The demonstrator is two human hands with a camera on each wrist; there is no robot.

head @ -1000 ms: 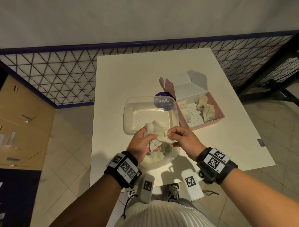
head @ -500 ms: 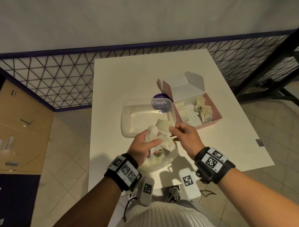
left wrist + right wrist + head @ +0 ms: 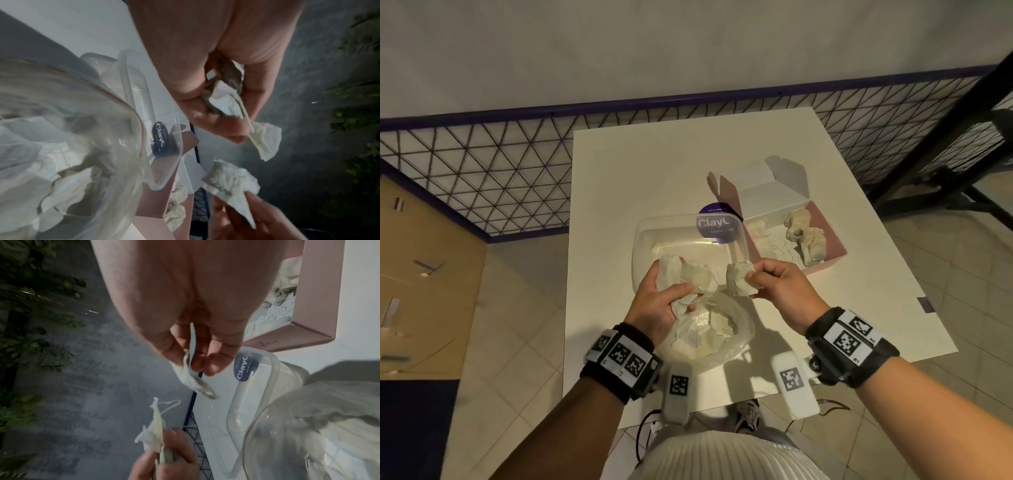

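Note:
Over the near part of the white table my left hand grips a crumpled bundle of white paper sachets. My right hand pinches one separate sachet a short way right of the bundle. In the left wrist view the bundle sits between thumb and fingers, with the right hand's sachet below it. In the right wrist view the pinched sachet hangs from the fingertips. Below the hands lies a clear plastic bag with more sachets in it.
A clear plastic tub with a purple label stands just beyond the hands. To its right is an open pink box holding cream lumps. A wire mesh fence runs behind the table. The floor is tiled.
My hands were together on the bundle; the right hand has pulled one sachet off to the right, and a gap has opened between the hands.

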